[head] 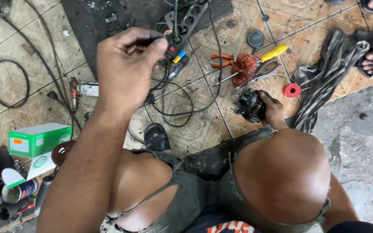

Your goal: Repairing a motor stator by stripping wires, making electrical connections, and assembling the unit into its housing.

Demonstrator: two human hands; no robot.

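Head cam: L hand [126, 64] raised over the tiled floor [195, 125], thumb and fingers pinched shut on smth small and dark, too tiny to ID. R hand [273, 110] low by the R knee, closed round a black motor part w/ windings [250, 105], which sits on the floor just in front of the knee. Near it: red tape roll [291, 90], copper wire bundle [244, 67], yellow-handled screwdriver [273, 54], orange-handled pliers [221, 60]. Green box [37, 139] far L. Grey cloth [329, 73] to the R.
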